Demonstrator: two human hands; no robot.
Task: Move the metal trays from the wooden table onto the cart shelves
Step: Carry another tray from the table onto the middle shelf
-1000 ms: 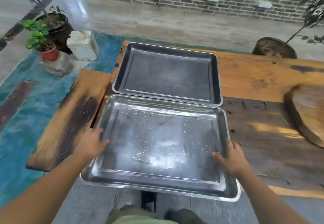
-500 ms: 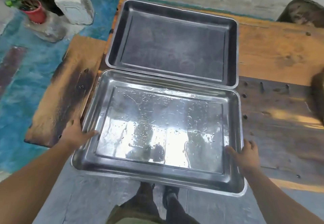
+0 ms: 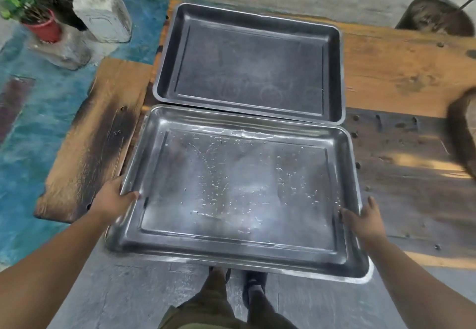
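Note:
Two metal trays lie on the wooden table. The near tray is shiny, speckled with water drops, and its front edge juts out past the table over the floor. My left hand grips its left rim with the thumb inside. My right hand clasps its right rim, fingers outside. The far tray is darker and dull, lying just behind the near one, touched by neither hand. No cart is in view.
A wooden bench runs along the table's left side. Beyond it stand a red potted plant and a white block on a blue floor. A dark round pot stands at the far right. My feet are below the tray.
Both hands have shifted from resting on the near tray's rims to gripping them. The tray has slid toward me, farther off the table's edge. The view has tilted down.

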